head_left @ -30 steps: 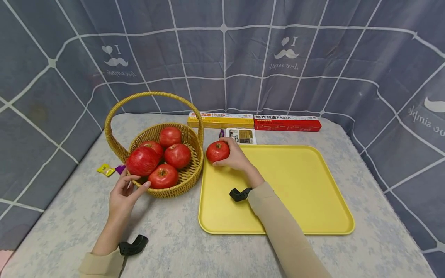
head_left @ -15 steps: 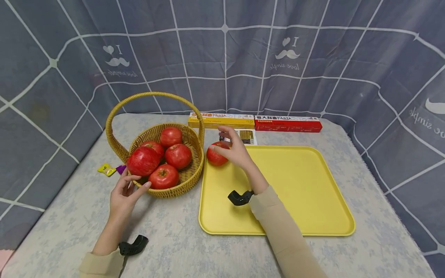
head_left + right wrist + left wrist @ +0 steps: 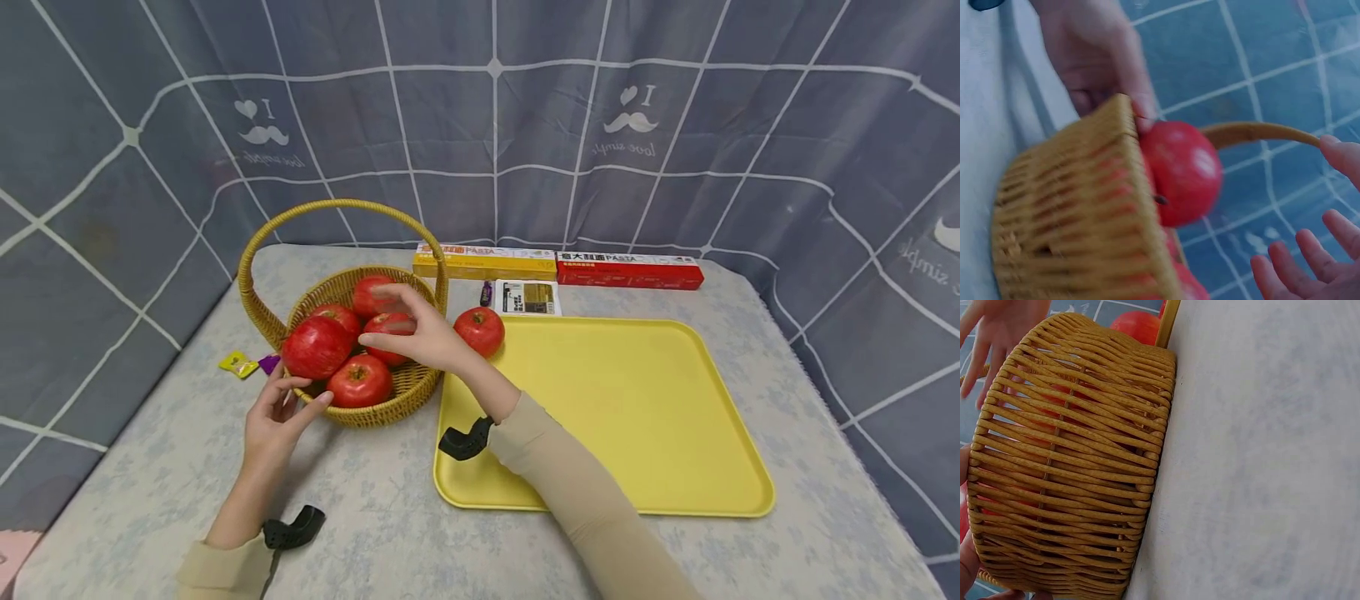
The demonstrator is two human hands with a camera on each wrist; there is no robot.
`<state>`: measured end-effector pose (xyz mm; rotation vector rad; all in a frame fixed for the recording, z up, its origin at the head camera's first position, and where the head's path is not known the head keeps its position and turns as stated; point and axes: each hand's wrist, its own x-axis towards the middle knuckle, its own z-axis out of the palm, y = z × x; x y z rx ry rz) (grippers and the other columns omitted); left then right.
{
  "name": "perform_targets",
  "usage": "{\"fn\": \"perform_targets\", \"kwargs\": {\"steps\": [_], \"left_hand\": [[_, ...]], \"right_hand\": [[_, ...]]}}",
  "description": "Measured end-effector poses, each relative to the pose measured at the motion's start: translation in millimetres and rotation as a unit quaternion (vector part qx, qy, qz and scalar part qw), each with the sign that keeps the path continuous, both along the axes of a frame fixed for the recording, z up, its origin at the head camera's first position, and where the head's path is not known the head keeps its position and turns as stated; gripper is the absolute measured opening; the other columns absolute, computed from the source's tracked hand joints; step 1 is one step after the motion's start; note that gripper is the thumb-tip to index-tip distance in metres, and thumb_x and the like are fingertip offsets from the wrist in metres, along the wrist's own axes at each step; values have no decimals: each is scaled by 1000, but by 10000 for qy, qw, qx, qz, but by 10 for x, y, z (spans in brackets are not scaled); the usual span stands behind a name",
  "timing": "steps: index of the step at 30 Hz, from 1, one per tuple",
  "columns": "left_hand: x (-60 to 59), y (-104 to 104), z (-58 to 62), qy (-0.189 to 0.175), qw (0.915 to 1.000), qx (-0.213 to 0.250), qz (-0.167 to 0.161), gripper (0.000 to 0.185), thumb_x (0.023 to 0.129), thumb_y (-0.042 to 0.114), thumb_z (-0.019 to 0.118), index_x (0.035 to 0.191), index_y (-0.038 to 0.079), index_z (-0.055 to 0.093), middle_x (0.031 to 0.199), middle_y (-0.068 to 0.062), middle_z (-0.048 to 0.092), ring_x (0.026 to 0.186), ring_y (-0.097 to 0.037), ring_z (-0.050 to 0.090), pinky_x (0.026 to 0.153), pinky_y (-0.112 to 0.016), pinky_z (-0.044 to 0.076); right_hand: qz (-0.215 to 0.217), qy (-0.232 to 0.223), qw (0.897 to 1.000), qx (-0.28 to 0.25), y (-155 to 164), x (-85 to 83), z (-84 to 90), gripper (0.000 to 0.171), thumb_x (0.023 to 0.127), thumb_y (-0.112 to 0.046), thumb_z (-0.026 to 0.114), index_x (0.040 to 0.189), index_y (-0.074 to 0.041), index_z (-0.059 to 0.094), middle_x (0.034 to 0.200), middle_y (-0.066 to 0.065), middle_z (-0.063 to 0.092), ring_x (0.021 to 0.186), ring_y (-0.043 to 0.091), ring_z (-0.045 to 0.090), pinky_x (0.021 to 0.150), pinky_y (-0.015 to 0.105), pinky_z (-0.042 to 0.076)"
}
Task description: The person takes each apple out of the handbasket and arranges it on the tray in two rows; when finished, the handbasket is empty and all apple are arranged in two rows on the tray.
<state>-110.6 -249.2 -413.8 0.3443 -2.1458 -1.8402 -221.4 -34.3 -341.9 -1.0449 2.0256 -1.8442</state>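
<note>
My right hand point(image 3: 431, 335) hung over the round golden-brown wicker basket point(image 3: 384, 415), its fingers spread and bent a little, grasping nothing. Seen from that wrist, they were clear of the fruit, and I took the width between thumb and fingers to suit something as broad and round as an apple. My left hand point(image 3: 270, 429) gripped the basket's near left rim, thumb and one finger over the edge; I judged this hold was to keep the light weave from sliding or tipping.

Five glossy red apples point(image 3: 360, 382) lay inside the basket, crowded together, and the largest sat high against the left rim, close to my left fingers. The tall arched handle point(image 3: 347, 202) stood upright, leaving room for an arm from the front.

One more round red apple point(image 3: 480, 331) rested at the far left corner of the shallow yellow rectangular tray point(image 3: 600, 417), just beside the basket. Being in the corner, it left the rest of that surface free. The tray lay flat on the pale patterned tabletop point(image 3: 375, 508), near enough, I thought, for a short reach.
</note>
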Motion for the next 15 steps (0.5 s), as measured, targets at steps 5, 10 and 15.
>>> {"fn": "perform_targets", "kwargs": {"steps": [5, 10, 15], "left_hand": [[-9, 7, -10, -16, 9999, -169, 1, 36, 82, 16, 74, 109, 2, 55, 154, 3, 22, 141, -17, 19, 112, -43, 21], [-4, 5, -2, 13, 9999, -126, -25, 34, 83, 15, 73, 109, 2, 55, 154, 3, 21, 141, -17, 17, 113, -44, 19], [7, 0, 12, 31, 9999, -140, -66, 35, 83, 15, 73, 109, 1, 54, 154, 2, 21, 141, -19, 19, 112, -44, 20]], "right_hand": [[-40, 137, 9989, 443, -287, -18, -83, 63, 83, -18, 73, 136, -10, 40, 135, 6, 44, 122, 24, 45, 96, 26, 44], [-219, 103, 9952, 947, -478, -32, -157, 66, 81, -30, 74, 137, -16, 41, 138, 6, 43, 124, 21, 44, 96, 26, 44], [-366, 102, 9898, 1372, -604, -56, -241, 70, 79, -39, 74, 139, -22, 41, 138, 0, 44, 121, 14, 44, 95, 32, 44]]}}
